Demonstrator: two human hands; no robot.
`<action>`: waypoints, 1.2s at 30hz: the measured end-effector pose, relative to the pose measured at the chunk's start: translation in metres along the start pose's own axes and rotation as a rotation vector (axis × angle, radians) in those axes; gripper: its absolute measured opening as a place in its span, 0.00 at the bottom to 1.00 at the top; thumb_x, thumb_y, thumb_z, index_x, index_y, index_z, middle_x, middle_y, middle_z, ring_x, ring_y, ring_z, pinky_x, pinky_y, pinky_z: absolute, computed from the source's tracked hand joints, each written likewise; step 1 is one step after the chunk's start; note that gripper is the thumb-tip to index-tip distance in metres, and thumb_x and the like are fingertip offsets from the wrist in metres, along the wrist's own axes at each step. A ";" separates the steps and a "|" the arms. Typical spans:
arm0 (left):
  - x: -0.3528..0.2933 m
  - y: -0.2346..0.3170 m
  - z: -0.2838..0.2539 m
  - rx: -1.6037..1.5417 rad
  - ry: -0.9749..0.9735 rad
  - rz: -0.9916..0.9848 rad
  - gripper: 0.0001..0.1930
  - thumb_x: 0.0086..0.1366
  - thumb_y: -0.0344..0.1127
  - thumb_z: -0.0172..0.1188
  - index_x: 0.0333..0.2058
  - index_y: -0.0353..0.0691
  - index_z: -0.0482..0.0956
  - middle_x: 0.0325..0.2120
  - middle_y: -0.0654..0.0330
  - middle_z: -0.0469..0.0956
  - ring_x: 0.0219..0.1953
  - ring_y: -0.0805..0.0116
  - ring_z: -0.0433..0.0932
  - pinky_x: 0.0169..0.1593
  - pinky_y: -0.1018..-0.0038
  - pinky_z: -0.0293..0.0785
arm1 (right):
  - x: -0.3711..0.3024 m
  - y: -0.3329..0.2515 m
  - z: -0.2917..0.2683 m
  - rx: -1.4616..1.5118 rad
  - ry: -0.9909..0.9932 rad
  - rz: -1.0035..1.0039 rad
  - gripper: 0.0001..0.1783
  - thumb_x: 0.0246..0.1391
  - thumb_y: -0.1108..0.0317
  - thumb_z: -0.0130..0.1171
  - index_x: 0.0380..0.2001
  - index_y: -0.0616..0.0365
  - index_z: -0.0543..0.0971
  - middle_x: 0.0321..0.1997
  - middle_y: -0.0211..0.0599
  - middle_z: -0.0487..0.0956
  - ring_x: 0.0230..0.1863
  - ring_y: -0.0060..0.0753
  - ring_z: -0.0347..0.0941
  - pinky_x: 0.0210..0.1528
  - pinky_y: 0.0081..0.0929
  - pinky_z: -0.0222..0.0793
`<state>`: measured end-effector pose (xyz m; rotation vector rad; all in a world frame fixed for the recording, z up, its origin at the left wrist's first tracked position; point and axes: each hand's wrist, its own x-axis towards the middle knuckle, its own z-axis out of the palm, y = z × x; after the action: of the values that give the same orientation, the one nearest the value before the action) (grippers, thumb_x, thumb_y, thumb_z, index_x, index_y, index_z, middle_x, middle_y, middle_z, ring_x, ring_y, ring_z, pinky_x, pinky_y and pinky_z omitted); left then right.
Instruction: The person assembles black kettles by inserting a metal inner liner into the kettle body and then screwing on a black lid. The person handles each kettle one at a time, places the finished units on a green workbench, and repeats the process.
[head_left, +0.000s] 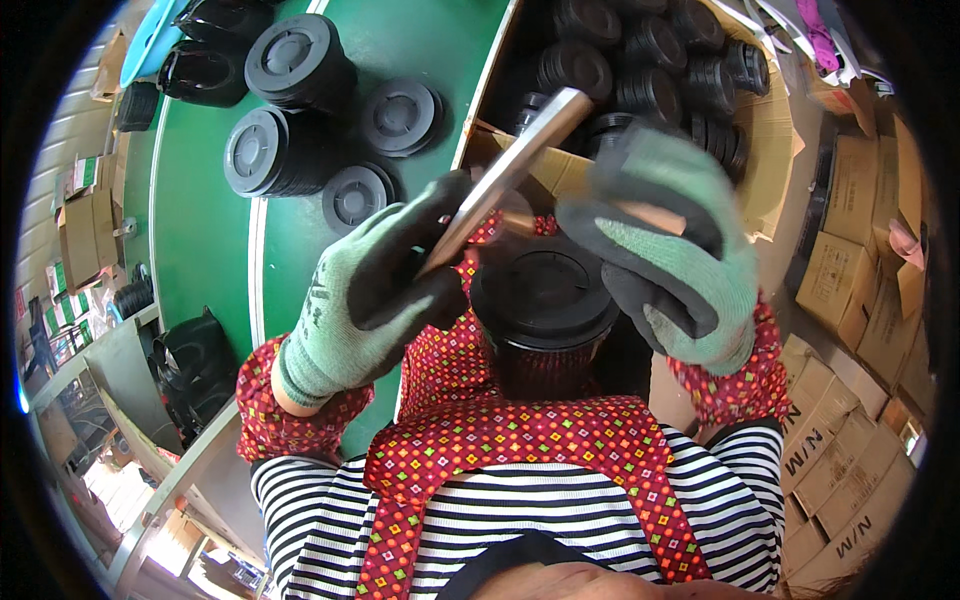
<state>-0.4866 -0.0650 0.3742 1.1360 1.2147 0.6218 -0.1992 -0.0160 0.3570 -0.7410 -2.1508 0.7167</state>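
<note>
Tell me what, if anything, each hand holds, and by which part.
The left hand holds a flat metallic bar by its lower end. The right hand is blurred; whether it holds anything cannot be told.

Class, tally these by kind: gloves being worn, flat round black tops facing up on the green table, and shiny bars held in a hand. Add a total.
Left glove and right glove: 2
Round black tops: 4
Shiny bar: 1
Total: 7

Right grip [690, 255] blurred, uppermost black discs [587, 20] cut off.
</note>
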 end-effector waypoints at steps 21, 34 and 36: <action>-0.010 0.029 0.024 0.303 -0.393 0.425 0.34 0.73 0.33 0.51 0.73 0.23 0.55 0.73 0.30 0.51 0.77 0.36 0.51 0.76 0.54 0.49 | -0.025 0.080 0.070 0.139 -0.162 0.093 0.17 0.64 0.59 0.57 0.46 0.58 0.85 0.48 0.43 0.83 0.54 0.51 0.74 0.59 0.47 0.64; 0.006 0.065 0.069 0.561 -0.294 0.481 0.35 0.71 0.40 0.53 0.67 0.16 0.59 0.68 0.24 0.58 0.73 0.27 0.54 0.75 0.45 0.47 | -0.039 0.113 0.132 0.624 -0.076 0.142 0.17 0.62 0.63 0.59 0.51 0.60 0.79 0.49 0.40 0.79 0.55 0.43 0.73 0.65 0.42 0.66; 0.012 0.062 0.089 0.821 -0.189 0.469 0.41 0.69 0.48 0.57 0.66 0.16 0.60 0.66 0.23 0.60 0.71 0.25 0.57 0.74 0.41 0.49 | -0.039 0.110 0.138 0.645 -0.055 0.150 0.18 0.63 0.62 0.59 0.52 0.60 0.78 0.50 0.42 0.79 0.55 0.45 0.74 0.65 0.43 0.66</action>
<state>-0.3883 -0.0622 0.4206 2.1578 1.0569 0.3331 -0.2543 -0.0035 0.1854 -0.5323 -1.7541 1.4291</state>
